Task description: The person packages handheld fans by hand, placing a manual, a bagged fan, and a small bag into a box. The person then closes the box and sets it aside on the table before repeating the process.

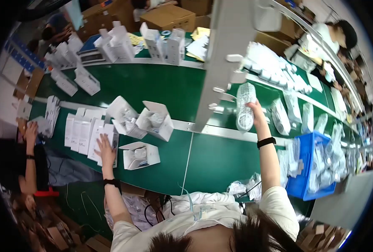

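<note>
My left hand [105, 149] lies with its fingers spread on the last of several white cartons [84, 133] lined up on the green bench. Just right of it stand three open white boxes: one with wrapped contents [122, 117], one with its flaps up [163, 126], and a smaller one [129, 158] near the front edge. Out to the right, my right hand [257, 112] is closed round the lower side of a long bubble-wrapped package [245, 103], held up over the green belt. What is inside the wrap I cannot make out.
A grey metal post [224, 54] rises between my hands. More wrapped packages [280, 117] lie on the belt at right, above a blue bin [306, 168] of bagged items. At left a co-worker's hand [31, 132] touches cartons. White boxes [176, 46] stand along the far side.
</note>
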